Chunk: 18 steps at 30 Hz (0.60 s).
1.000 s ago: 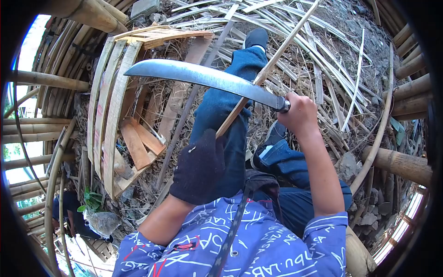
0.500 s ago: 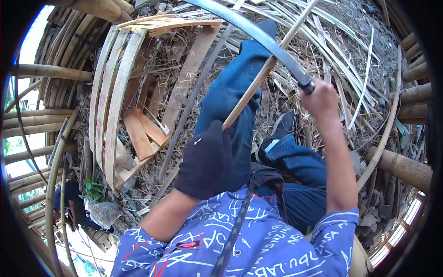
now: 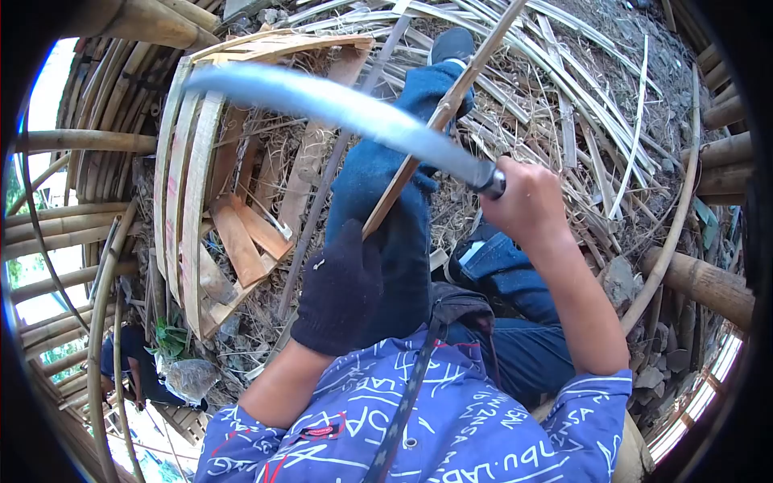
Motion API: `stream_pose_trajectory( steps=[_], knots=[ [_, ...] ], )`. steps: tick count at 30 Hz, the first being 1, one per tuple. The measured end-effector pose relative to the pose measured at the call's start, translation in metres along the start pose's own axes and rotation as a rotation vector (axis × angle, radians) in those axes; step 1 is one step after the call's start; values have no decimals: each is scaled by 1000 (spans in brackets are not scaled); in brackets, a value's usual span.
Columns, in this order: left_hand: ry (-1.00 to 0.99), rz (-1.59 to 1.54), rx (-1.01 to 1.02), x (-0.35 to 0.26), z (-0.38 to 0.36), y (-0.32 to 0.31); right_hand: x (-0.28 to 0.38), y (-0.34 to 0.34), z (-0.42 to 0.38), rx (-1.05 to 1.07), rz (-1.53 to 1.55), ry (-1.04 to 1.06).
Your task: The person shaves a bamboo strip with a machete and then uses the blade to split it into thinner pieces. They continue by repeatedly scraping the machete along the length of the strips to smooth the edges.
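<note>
In a black knitted glove, my left hand [image 3: 341,278] is closed around the near end of a long bamboo strip [image 3: 407,171]. The strip slants up and away to the right, over my outstretched leg in jeans [image 3: 378,181]. Bare and closed, my right hand [image 3: 527,200] grips the dark handle of a machete [image 3: 346,105]. Its long curved blade, blurred by motion, points left and crosses over the strip in this view. The strip's lowest end is hidden inside the glove.
A wooden slatted crate [image 3: 193,201] lies at the left, with short wood pieces [image 3: 239,241] inside. Split bamboo strips [image 3: 596,105] cover the ground ahead and right. Bamboo poles [image 3: 88,141] form walls on both sides. Another person [image 3: 129,362] is beyond the lower left poles.
My right hand has moved down and left, swinging the machete blade lower and leftward along the strip. My left hand has shifted slightly down and left, still holding the strip.
</note>
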<state>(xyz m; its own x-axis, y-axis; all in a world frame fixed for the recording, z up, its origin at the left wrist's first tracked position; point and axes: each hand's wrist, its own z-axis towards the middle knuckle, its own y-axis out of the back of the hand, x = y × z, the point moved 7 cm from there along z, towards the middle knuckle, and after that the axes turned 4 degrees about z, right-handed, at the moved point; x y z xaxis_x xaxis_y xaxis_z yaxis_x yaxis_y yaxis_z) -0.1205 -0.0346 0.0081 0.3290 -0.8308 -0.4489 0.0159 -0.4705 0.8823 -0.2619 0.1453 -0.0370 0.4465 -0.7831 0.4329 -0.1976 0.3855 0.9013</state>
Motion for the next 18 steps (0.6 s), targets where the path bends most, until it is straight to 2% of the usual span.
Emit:
stream_pose_trajectory(
  steps=[1,3,5,8,10,13,15,18],
  knots=[
    [4,2,15,0,-1,-1,3,-3,-3,46,-30,16],
    [22,72,102,0,-1,-2,-34,-4,13,-5,-132,-17],
    [-3,79,97,2,2,-6,-60,-2,25,-72,-156,-228],
    [-6,71,44,-2,7,-2,-36,5,16,-122,-64,-160],
    [24,50,40,0,4,-2,-5,-2,2,-34,3,47],
    [-54,54,6,-3,-1,-1,-31,-12,13,-34,-123,24],
    [41,53,74,4,1,-2,-67,-5,28,-104,-98,-203],
    [51,16,20,4,5,3,-54,3,24,-133,62,-154]
  ],
)
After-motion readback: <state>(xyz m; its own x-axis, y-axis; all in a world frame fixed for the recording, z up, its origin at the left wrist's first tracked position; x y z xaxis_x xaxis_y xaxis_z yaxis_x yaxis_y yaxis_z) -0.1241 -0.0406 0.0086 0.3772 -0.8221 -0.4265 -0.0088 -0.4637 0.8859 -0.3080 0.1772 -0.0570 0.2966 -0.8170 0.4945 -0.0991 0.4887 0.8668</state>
